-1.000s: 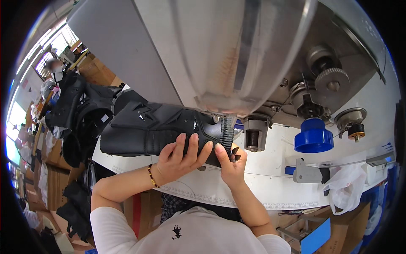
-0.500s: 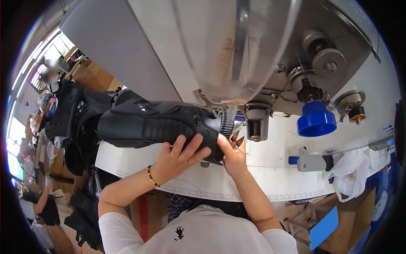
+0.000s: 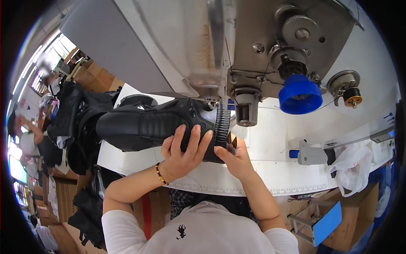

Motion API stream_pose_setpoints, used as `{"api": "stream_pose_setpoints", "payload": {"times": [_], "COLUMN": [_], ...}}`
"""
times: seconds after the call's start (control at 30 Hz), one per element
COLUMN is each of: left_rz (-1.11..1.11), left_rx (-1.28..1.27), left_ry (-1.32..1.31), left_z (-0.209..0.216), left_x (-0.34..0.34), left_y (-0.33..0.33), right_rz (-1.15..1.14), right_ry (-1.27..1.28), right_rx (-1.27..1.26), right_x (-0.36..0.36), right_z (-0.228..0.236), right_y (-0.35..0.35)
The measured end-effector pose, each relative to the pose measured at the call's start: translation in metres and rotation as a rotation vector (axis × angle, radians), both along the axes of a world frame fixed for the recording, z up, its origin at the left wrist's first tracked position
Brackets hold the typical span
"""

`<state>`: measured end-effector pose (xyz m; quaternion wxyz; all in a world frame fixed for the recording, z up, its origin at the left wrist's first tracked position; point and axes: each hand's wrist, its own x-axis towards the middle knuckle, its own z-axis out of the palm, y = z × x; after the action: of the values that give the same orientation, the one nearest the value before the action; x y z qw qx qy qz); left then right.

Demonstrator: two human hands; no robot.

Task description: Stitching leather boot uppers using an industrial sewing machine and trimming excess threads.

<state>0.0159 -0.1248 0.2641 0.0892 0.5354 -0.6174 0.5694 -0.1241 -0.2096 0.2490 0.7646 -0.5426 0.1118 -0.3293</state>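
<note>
A bulky black piece (image 3: 144, 127) with a ribbed, padded panel, like leather, lies under the head of a sewing machine (image 3: 198, 51). Along its right end runs a black ridged strip (image 3: 222, 122), right beside the presser area; the needle point itself is hard to make out. My left hand (image 3: 179, 154) rests on the near side of the piece, fingers apart and pressing on its surface. My right hand (image 3: 237, 158) pinches the piece's right edge below the strip, thumb on top. Pointed dark blades, like thread snips (image 3: 232, 142), poke out from that same hand.
On the machine are a blue knob (image 3: 300, 95) and a thread bobbin (image 3: 352, 98). A white table (image 3: 270, 167) with a ruler edge lies beneath. Black goods (image 3: 78, 122) are heaped at left. A plastic bag (image 3: 352, 167) and a cardboard box (image 3: 355, 216) are at right.
The machine head appears farther left and higher in the picture, and more of the ridged strip shows. My left fingers have shifted a little right along the piece; my right hand still pinches its edge.
</note>
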Motion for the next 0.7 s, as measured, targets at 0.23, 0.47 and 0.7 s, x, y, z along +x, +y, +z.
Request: {"api": "stream_pose_setpoints", "payload": {"times": [0.23,0.47,0.7], "left_rz": [0.046,0.069,0.046], "left_rx": [0.03,0.016,0.036], "left_ry": [0.023,0.004,0.074], "left_z": [0.003,0.001,0.009], "left_x": [-0.006,-0.009,-0.006], "left_y": [0.003,0.0,-0.009], "right_rz": [-0.042,-0.058,-0.075], "right_ry": [-0.03,0.006,-0.034], "right_rx": [-0.052,-0.03,0.024], "right_x": [0.002,-0.002,0.003], "right_z": [-0.005,0.005,0.009], "right_y": [0.001,-0.003,-0.008]}}
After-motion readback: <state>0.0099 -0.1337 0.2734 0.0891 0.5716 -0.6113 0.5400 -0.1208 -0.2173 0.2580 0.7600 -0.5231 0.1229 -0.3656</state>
